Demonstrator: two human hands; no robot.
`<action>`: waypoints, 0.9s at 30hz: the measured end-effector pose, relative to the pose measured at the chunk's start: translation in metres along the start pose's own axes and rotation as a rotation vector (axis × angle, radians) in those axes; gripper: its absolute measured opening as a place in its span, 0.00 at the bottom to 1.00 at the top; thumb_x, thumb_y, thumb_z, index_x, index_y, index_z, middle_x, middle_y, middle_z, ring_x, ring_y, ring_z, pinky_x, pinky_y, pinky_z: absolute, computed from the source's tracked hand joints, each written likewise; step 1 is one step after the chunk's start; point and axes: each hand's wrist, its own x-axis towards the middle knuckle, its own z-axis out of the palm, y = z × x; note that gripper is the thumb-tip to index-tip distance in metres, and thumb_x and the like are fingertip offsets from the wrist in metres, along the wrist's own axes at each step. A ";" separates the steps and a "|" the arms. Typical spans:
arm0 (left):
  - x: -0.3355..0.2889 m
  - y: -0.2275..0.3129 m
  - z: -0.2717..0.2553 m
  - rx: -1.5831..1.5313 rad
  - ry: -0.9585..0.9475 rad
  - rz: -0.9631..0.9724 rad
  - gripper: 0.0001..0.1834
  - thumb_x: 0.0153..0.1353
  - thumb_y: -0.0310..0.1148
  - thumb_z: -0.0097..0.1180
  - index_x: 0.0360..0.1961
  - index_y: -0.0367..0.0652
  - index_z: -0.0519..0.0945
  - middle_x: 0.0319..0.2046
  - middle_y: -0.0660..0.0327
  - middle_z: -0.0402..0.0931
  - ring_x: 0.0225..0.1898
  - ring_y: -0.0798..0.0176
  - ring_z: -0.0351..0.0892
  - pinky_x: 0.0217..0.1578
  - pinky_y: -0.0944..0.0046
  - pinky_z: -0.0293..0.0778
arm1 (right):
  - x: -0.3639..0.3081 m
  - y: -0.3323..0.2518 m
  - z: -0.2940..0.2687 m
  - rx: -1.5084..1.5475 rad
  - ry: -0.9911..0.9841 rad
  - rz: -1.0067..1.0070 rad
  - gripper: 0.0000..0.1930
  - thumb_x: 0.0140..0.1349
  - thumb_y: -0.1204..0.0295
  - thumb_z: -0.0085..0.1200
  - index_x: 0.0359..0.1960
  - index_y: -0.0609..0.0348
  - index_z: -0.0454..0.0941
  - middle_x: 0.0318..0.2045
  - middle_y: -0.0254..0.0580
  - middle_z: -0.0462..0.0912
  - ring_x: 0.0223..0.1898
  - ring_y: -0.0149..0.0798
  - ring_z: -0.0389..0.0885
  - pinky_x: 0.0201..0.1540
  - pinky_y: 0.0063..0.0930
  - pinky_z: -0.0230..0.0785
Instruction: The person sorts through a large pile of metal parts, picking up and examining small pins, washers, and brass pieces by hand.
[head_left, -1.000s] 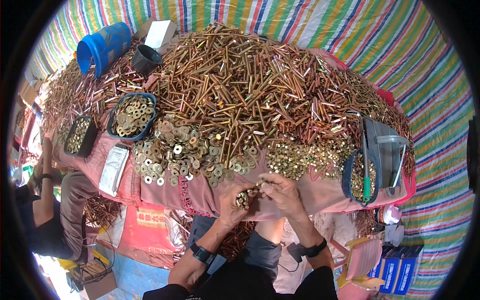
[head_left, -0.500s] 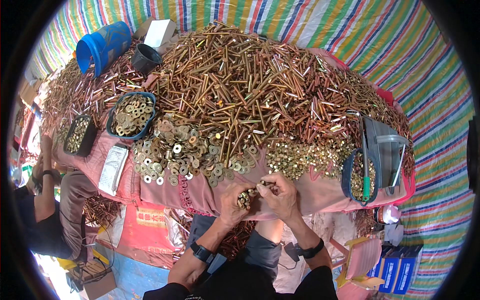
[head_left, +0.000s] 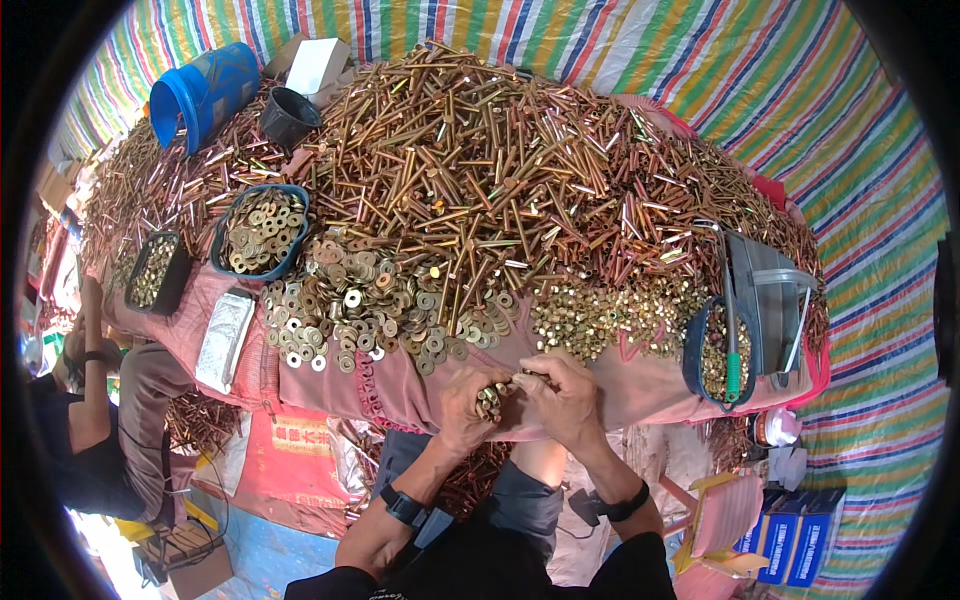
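Observation:
At the near edge of the cloth-covered work surface, my left hand (head_left: 466, 408) is wrapped round a bundle of brass-coloured bolts (head_left: 488, 402), their ends pointing toward me and to the right. My right hand (head_left: 563, 398) is closed, thumb and fingers pinched at the bundle's right side. Something small and dark, likely nuts, shows in its curled fingers, too hidden to name. Just beyond my hands lie loose small nuts (head_left: 610, 318) and, to the left, a spread of flat washers (head_left: 360, 300). Behind these rises a large heap of long bolts (head_left: 480, 170).
A blue tub of washers (head_left: 262, 232) and a dark tray of nuts (head_left: 155, 272) stand left. On the right are a nut-filled basin (head_left: 708, 350), a green-handled tool (head_left: 733, 375) and a grey scoop (head_left: 775, 300). A blue bucket (head_left: 205, 95) lies far left. Another person (head_left: 90, 420) sits at left.
My right fingers have shifted slightly left and closed in against the bundle in my left hand. The co-worker at left has moved their arm a little.

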 end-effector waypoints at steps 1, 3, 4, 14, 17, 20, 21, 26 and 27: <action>0.000 0.000 0.000 0.008 -0.004 -0.003 0.21 0.48 0.33 0.75 0.45 0.44 0.85 0.40 0.56 0.86 0.41 0.48 0.86 0.45 0.53 0.77 | -0.001 0.001 0.001 0.027 -0.016 0.117 0.16 0.60 0.71 0.75 0.44 0.65 0.83 0.34 0.38 0.84 0.33 0.27 0.80 0.36 0.24 0.75; 0.000 0.000 -0.002 0.012 -0.009 0.010 0.21 0.49 0.33 0.76 0.45 0.43 0.85 0.41 0.56 0.87 0.42 0.48 0.86 0.45 0.53 0.77 | -0.003 0.003 0.004 0.102 -0.029 0.252 0.15 0.59 0.72 0.76 0.42 0.66 0.83 0.33 0.38 0.83 0.31 0.27 0.80 0.34 0.24 0.74; 0.000 0.000 -0.002 0.014 -0.016 0.005 0.21 0.49 0.34 0.76 0.45 0.43 0.85 0.41 0.56 0.87 0.42 0.48 0.86 0.45 0.53 0.77 | -0.003 0.003 0.004 0.148 -0.028 0.267 0.15 0.58 0.72 0.77 0.40 0.66 0.83 0.32 0.38 0.83 0.30 0.27 0.79 0.33 0.24 0.73; -0.001 -0.004 0.000 0.025 -0.001 0.027 0.22 0.47 0.35 0.78 0.44 0.44 0.84 0.39 0.57 0.86 0.42 0.48 0.86 0.44 0.53 0.76 | -0.002 0.003 0.001 0.128 0.030 0.126 0.14 0.56 0.74 0.77 0.33 0.63 0.79 0.31 0.36 0.81 0.33 0.26 0.80 0.33 0.24 0.73; -0.003 -0.002 0.000 0.006 -0.012 0.018 0.23 0.46 0.36 0.79 0.43 0.44 0.84 0.39 0.57 0.86 0.42 0.48 0.86 0.45 0.53 0.76 | -0.001 0.002 0.000 0.082 -0.008 0.080 0.15 0.56 0.72 0.78 0.32 0.62 0.79 0.32 0.36 0.82 0.33 0.27 0.80 0.34 0.25 0.74; -0.002 0.000 -0.001 0.022 -0.027 0.038 0.24 0.45 0.37 0.80 0.43 0.45 0.84 0.40 0.58 0.86 0.42 0.49 0.86 0.45 0.53 0.76 | -0.001 0.001 -0.003 0.016 0.036 0.028 0.15 0.57 0.71 0.77 0.34 0.62 0.79 0.35 0.38 0.85 0.34 0.28 0.82 0.36 0.25 0.76; -0.001 0.000 -0.001 0.033 -0.031 0.046 0.24 0.45 0.37 0.80 0.43 0.45 0.84 0.40 0.58 0.86 0.42 0.49 0.86 0.45 0.53 0.76 | -0.002 0.002 -0.002 0.051 0.008 0.081 0.15 0.58 0.72 0.77 0.35 0.62 0.79 0.35 0.38 0.85 0.34 0.28 0.82 0.37 0.25 0.77; 0.001 0.000 -0.001 0.009 -0.054 0.060 0.23 0.49 0.39 0.80 0.44 0.45 0.84 0.41 0.59 0.87 0.42 0.50 0.86 0.46 0.54 0.76 | -0.006 0.010 0.006 0.157 0.032 0.157 0.13 0.63 0.75 0.73 0.40 0.63 0.78 0.35 0.41 0.87 0.34 0.28 0.84 0.39 0.25 0.80; 0.002 -0.001 -0.001 0.004 -0.060 0.062 0.23 0.49 0.40 0.79 0.44 0.44 0.84 0.41 0.59 0.87 0.42 0.50 0.86 0.46 0.54 0.75 | -0.006 0.015 0.008 0.267 0.101 0.245 0.12 0.64 0.75 0.72 0.40 0.64 0.78 0.35 0.41 0.87 0.34 0.28 0.85 0.38 0.24 0.81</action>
